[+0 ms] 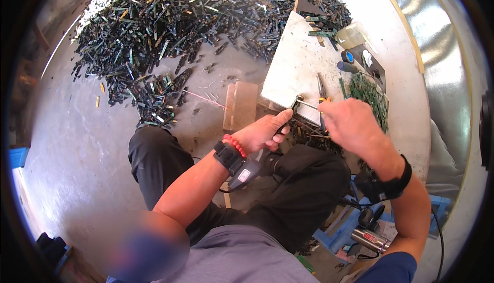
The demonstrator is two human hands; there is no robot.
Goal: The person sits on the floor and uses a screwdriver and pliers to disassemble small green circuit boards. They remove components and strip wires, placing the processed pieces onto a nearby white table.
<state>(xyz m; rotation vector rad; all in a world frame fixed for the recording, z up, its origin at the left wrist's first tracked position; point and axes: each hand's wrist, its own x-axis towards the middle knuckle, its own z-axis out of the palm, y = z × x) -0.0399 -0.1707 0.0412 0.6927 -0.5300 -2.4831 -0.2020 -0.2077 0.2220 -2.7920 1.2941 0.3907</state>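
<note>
My left hand (265, 131) is closed on a narrow dark strip (295, 106), its thumb along the top, at the near edge of a white board (288, 62). My right hand (352, 126) makes a fist round a tool with a thin metal shaft (307, 104); the fist hides its handle. The shaft's tip meets the far end of the strip. Just beyond my right fist, pliers (322, 90) with orange and black handles lie on the board, partly hidden by that hand.
A large heap of dark strips (170, 20) covers the far floor. Green strips (368, 95) are piled right of the board, near a blue tape roll (348, 56), a dark-handled tool (347, 67) and a clear container (351, 36). A wooden block (242, 105) stands left; a metal flask (370, 239) lies lower right.
</note>
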